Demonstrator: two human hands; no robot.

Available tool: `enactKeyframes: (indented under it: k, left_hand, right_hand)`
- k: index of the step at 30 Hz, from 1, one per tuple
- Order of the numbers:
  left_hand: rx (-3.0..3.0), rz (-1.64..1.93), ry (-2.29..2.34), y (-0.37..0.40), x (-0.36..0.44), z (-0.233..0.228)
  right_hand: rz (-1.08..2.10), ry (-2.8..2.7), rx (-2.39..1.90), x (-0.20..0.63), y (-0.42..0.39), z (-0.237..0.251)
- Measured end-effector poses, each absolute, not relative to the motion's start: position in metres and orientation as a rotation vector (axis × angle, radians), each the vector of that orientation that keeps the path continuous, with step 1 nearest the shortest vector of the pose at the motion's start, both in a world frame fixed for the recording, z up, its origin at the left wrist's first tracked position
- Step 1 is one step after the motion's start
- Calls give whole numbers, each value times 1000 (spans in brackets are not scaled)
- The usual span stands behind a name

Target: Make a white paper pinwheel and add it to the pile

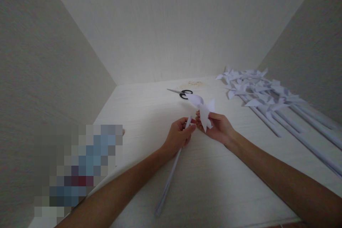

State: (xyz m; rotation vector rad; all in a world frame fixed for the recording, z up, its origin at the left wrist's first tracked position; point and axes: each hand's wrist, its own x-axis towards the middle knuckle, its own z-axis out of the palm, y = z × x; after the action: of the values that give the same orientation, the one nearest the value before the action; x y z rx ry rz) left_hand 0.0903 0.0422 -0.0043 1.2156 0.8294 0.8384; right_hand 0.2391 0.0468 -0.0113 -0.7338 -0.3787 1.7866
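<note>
**Paper pinwheel head held at the top of a rolled paper stick**

Nearest the camera, two bare forearms are seen reaching forward over a white table (213,178). A blurred, pixelated patch is seen at the lower left, beside the left forearm.

A long white rolled paper stick (171,174) is held by the left hand (177,137). The stick runs from the near part of the table up through the fist, and its top end is seen just above the fingers. The left fingers are closed around the stick near its upper end, with the thumb pressed along it.

Just to the right, a white folded paper pinwheel head (203,108) is held by the right hand (219,128). Its lower point is pinched between the thumb and the fingertips, and its blades stand above the hand. The two hands are almost touching, and the pinwheel head is kept just beside the top of the stick. Whether the two paper parts are in contact cannot be told.

Beyond the hands, a pair of black-handled scissors (181,93) is laid flat on the table, its blades pointing left.

Farther right, a row of finished paper pinwheels (256,92) is laid on the table, their heads toward the back wall (171,32) and their sticks running toward the near right edge.
</note>
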Motion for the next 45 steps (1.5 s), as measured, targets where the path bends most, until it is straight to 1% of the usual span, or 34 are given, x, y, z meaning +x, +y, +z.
enactKeyframes:
  k: [10, 15, 45]
  left_hand:
    - [1129, 884, 893, 40, 92, 0]
    - [1145, 935, 914, 42, 91, -4]
    - [1178, 859, 824, 39, 91, -4]
  right_hand:
    - [1784, -367, -708, 237, 46, -8]
    - [1777, -487, -693, 235, 44, -7]
    - [1712, -594, -738, 229, 40, 2]
